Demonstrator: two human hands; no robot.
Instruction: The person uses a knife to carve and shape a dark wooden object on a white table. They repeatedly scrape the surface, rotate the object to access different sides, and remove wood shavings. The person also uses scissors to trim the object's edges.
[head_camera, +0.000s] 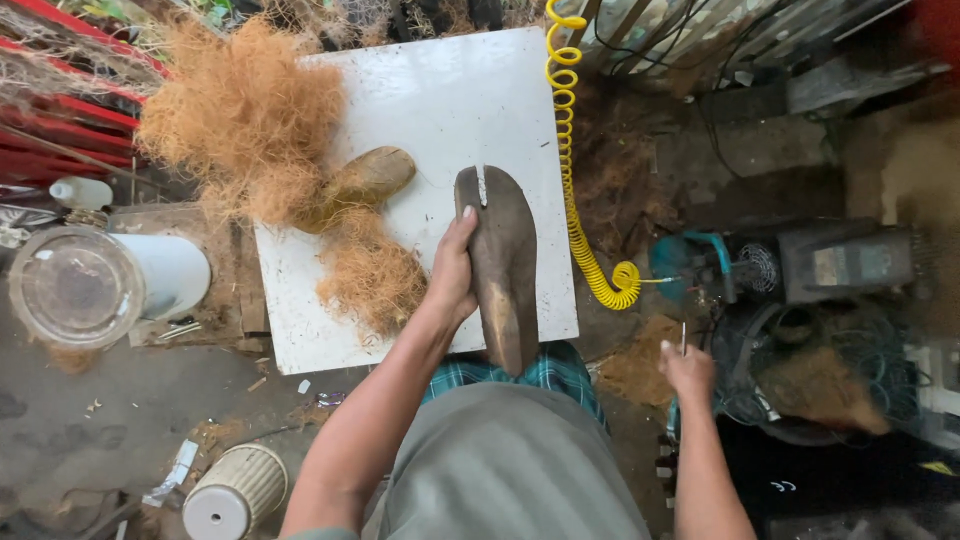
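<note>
Our left hand (452, 275) clasps the brown husk piece (502, 265) at the white table's (440, 100) near edge; our right hand (686, 368) pinches a thin nail (684, 337). Coir fibre (245, 115), another husk (365, 182) and a yellow coiled hose (570, 150) crowd around.

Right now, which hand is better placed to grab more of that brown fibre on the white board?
Left, probably. The left hand grips the wooden form right beside the fibre clump on the board; the right hand is off it, pinching a thin pin.
</note>
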